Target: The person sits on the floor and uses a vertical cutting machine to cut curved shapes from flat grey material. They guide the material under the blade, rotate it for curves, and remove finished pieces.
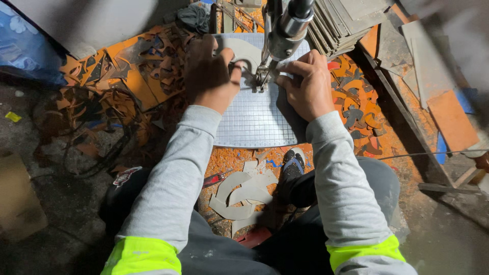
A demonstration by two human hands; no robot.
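Your left hand (211, 76) is pressing flat, fingers spread, on a curved grey sheet piece (243, 52) lying on the pale gridded cutting plate (254, 119), while your right hand (305, 84) is pinching its edge right beside the metal saw head (285, 30). Finished grey curved cutouts (239, 191) are piling up on the floor near your sandal (293, 164), with orange scraps (356, 107) scattered around and a stack of grey sheets (346, 23) leaning behind.

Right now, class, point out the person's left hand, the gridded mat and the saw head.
left hand (211, 76), head view, back of the hand
gridded mat (254, 122), head view, bare middle
saw head (288, 30), head view, metal barrel
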